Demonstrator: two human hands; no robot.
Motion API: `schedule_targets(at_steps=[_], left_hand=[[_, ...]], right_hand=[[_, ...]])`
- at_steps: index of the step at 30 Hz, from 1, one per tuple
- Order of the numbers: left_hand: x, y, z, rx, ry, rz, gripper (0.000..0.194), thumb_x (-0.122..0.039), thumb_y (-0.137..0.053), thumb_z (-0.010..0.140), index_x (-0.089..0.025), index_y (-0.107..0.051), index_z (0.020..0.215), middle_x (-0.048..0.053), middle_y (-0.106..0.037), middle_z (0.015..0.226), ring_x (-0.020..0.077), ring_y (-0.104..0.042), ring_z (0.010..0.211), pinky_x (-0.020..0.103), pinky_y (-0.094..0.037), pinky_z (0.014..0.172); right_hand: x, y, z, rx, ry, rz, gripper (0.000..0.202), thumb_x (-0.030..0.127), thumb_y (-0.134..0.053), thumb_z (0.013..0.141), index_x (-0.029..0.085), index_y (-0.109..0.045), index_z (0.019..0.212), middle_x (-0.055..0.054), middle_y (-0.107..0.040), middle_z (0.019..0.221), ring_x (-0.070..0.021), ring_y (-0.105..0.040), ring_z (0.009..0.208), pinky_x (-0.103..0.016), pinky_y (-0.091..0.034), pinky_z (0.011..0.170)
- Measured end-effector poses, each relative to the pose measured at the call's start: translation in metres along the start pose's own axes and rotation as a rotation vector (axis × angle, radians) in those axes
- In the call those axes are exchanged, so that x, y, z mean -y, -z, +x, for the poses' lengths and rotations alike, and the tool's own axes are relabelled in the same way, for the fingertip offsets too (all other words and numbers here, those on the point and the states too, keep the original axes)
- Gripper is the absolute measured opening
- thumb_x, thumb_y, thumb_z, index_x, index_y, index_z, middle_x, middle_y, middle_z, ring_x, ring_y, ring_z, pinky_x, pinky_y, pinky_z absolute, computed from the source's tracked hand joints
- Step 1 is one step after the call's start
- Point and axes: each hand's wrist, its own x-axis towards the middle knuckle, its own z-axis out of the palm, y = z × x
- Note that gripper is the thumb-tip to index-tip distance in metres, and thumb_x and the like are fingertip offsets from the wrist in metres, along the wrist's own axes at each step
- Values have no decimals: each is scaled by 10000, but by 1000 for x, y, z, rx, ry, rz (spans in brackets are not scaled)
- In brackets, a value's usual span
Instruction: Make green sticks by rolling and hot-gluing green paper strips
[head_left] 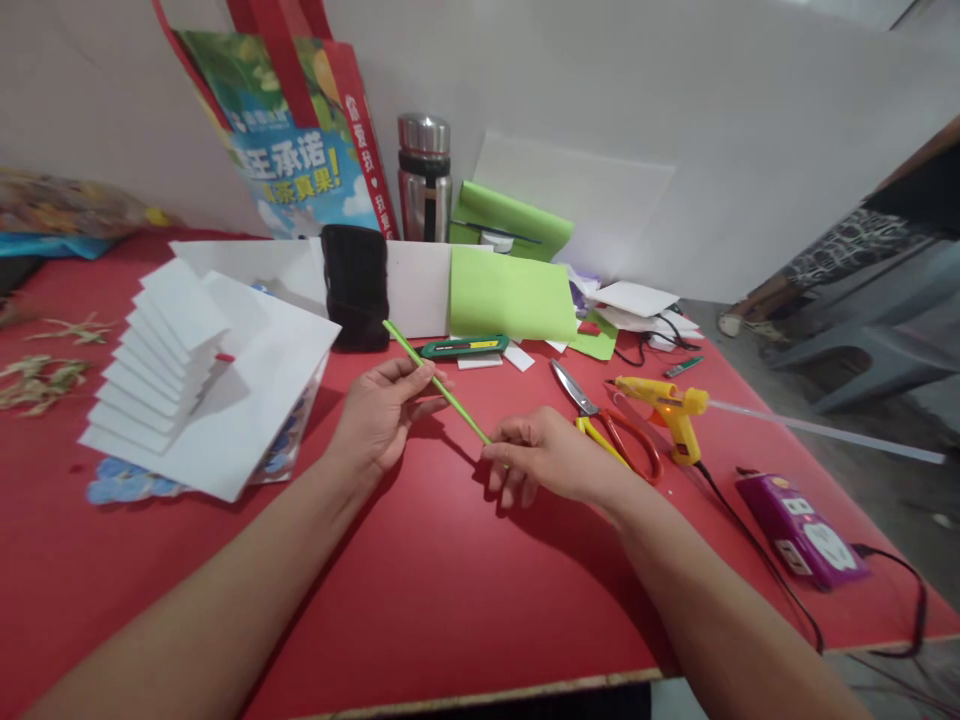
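Thumb and fingers of the left hand pinch a slim green stick near its far end, the tip jutting past them; those of the right hand pinch its near end. Just beyond the left fingertips lies a green cutter, with a black case behind. Right of the right fingers rest scissors, then a yellow glue gun. White sheets sit left of both hands.

Green stick smooth; flask shiny metal; glue gun plastic; white sheets matt paper.
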Motion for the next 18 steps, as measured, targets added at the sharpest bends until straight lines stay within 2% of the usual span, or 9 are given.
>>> schedule_targets(at_steps=[4, 8, 14, 18], left_hand=[[2, 1, 1, -29, -3, -1, 194, -175, -898, 667, -109, -733, 744, 36, -725, 712, 151, -705, 690, 255, -632, 613], [3, 0, 0, -27, 13, -21, 165, -170, -881, 696, -113, -744, 768, 43, -743, 740, 146, -712, 704, 242, -626, 624], [8, -2, -2, -68, 66, -42, 137, -117, -847, 721, -109, -778, 839, 65, -771, 786, 157, -747, 736, 241, -636, 654], [8, -2, -4, -71, 102, 1, 122, -160, -843, 742, -107, -769, 822, 65, -757, 720, 175, -748, 676, 272, -644, 622]], right_hand=[[-1, -8, -2, -118, 97, -297, 297, 254, -494, 1032, 162, -640, 789, -54, -726, 625, -143, -683, 501, -225, -487, 489], [0, -12, -4, -159, 171, -462, 302, 197, -461, 1031, 179, -595, 760, -48, -709, 613, -140, -649, 496, -240, -394, 495], [3, -15, -4, -229, 187, -660, 294, 143, -482, 1015, 180, -563, 734, -51, -676, 627, -137, -604, 523, -264, -346, 558], [5, -17, -5, -244, 171, -843, 241, 117, -499, 996, 170, -570, 772, -36, -622, 607, -129, -518, 526, -271, -289, 559]])
